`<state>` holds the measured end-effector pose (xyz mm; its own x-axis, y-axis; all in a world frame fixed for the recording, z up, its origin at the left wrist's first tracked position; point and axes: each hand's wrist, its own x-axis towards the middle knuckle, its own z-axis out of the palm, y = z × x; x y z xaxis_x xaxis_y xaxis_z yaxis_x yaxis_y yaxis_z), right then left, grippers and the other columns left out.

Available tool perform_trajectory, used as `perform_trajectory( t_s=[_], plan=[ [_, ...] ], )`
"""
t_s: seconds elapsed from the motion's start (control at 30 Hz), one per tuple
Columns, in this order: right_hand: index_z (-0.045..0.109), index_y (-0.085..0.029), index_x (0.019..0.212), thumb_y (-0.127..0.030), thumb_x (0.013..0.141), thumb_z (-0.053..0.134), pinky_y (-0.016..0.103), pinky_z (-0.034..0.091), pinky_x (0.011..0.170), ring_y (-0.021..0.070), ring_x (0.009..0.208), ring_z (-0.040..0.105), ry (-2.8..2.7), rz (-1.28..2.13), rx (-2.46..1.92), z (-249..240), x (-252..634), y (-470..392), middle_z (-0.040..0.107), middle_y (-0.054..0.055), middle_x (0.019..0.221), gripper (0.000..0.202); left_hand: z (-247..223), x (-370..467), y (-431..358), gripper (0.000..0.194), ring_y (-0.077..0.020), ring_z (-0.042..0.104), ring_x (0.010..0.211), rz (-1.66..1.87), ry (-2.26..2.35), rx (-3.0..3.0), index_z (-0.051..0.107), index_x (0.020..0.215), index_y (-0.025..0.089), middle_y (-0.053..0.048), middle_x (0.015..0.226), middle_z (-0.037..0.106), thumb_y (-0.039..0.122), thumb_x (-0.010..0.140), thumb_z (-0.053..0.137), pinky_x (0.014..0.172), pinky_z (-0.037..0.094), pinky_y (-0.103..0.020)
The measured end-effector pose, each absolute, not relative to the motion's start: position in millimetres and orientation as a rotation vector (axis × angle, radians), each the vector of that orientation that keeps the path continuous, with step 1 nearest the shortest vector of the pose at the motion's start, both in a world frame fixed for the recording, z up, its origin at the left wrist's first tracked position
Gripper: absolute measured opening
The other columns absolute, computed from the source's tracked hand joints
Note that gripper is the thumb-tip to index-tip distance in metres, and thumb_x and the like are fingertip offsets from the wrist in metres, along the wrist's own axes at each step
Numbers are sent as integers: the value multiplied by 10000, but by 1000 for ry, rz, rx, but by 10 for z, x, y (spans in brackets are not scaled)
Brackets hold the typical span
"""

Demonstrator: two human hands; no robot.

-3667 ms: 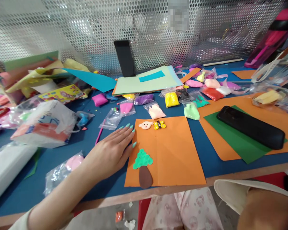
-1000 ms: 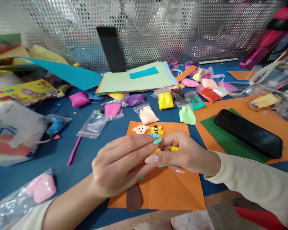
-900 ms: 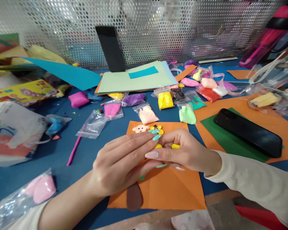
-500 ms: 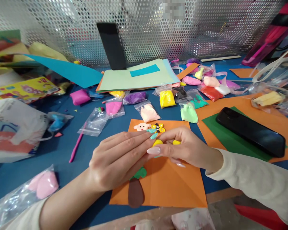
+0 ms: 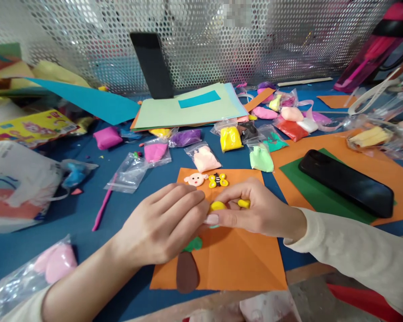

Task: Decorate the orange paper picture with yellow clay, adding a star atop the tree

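Above an orange paper sheet [image 5: 242, 264], my two hands meet around yellow modelling clay [image 5: 217, 206]. My left hand [image 5: 169, 219] has its fingers curled over the clay's left side, with the fingertips hidden. My right hand [image 5: 258, 210] pinches the clay between thumb and finger, and a second yellow lump [image 5: 244, 204] shows among its fingers. Beyond the hands lie a pale pink clay face [image 5: 195, 179] and a yellow-and-black clay bee or butterfly [image 5: 218, 180]. Near my left wrist, a brown clay trunk [image 5: 187, 272] and green clay [image 5: 193, 244] rest on the sheet, partly covered.
Several bags of coloured clay, such as a yellow one [image 5: 230, 138], lie behind the sheet. A black phone [image 5: 345, 182] rests at right; another phone [image 5: 152, 65] leans on the perforated metal panel [image 5: 201, 44]. A pink clay tool [image 5: 104, 205] and a plastic bag [image 5: 20, 183] are at left.
My left fingers have gone from stretched out to curled around the clay. The face and the bee or butterfly now show more fully. The whole view has shifted slightly.
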<state>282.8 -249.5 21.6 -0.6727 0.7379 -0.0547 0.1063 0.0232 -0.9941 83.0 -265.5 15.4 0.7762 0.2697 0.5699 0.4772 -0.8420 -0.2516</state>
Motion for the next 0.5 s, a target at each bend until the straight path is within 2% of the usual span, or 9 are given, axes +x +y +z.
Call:
perform_trajectory(
  t_s=[0.2, 0.33, 0.5],
  plan=[
    [482, -153, 581, -374, 867, 561, 223, 187, 398, 40, 417, 267, -1673, 1877, -683, 220, 2837, -2513, 265, -85, 459, 371, 136, 833, -2696, 81, -166, 517, 638, -831, -560, -2583, 521, 778, 132, -69, 741, 578, 105, 847, 489, 570, 464, -311],
    [495, -157, 632, -414, 843, 595, 226, 164, 394, 41, 423, 264, -1655, 1898, -731, 219, 2822, -2546, 270, -86, 485, 348, 136, 843, -2703, 79, -155, 505, 617, -889, -552, -2501, 528, 756, 141, -52, 715, 563, 107, 827, 523, 556, 446, -306],
    [438, -160, 590, -356, 836, 607, 219, 174, 406, 36, 434, 284, -1708, 1877, -755, 231, 2836, -2545, 286, -86, 484, 358, 188, 872, -2682, 155, -139, 504, 570, -905, -562, -2567, 513, 723, 155, -26, 635, 544, 196, 871, 530, 533, 452, -286]
  ],
)
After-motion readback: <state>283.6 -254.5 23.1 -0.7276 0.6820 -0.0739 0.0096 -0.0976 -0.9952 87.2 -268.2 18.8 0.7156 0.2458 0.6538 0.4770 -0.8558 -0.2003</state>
